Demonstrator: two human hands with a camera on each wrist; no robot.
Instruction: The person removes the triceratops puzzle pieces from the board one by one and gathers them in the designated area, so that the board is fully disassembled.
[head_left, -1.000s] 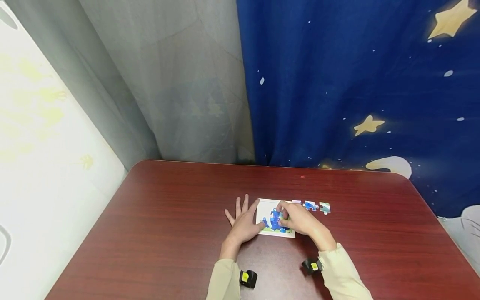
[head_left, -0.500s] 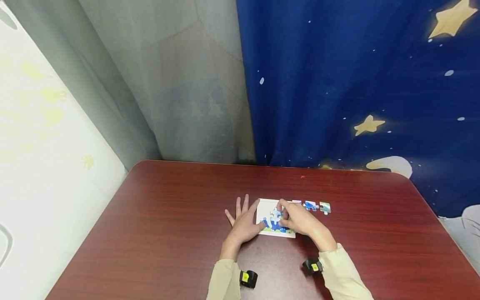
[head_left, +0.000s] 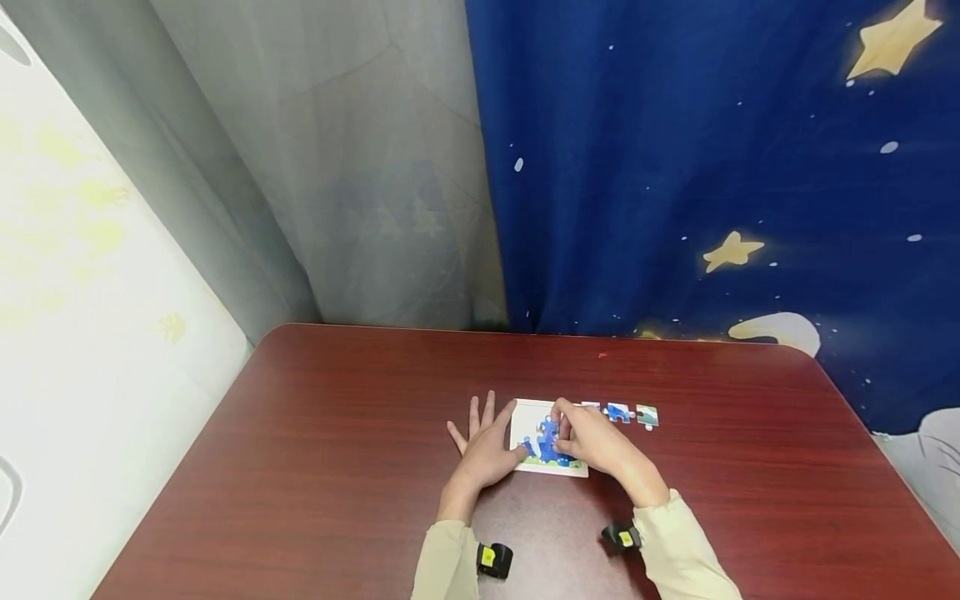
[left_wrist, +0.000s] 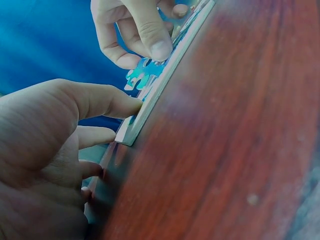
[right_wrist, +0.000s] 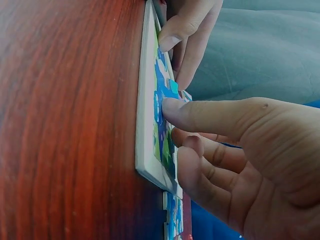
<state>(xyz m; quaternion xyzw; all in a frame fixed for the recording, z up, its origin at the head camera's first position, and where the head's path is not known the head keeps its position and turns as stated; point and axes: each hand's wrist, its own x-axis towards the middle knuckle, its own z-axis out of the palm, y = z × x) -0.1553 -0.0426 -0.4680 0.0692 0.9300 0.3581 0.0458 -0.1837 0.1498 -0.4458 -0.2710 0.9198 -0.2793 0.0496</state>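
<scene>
A white-framed jigsaw board lies on the table with a partly filled blue and green picture. My left hand rests at the board's left side, three fingers spread over the table. Its thumb presses on the board, and its index finger touches the edge. My right hand bends over the right part of the board. Between its thumb and fingers it pinches a blue jigsaw piece, which stands tilted up from the board in the left wrist view. The fingers hide part of the picture.
Just right of the board lie loose jigsaw pieces, a blue one and a green one among them. A small red scrap is near the back edge of the dark red table. Curtains hang behind.
The blue piece in my right hand has changed its tilt: half a second ago it shone pale, now it looks deep blue. Both hands stay nearly in place; the head view shifts slightly.
</scene>
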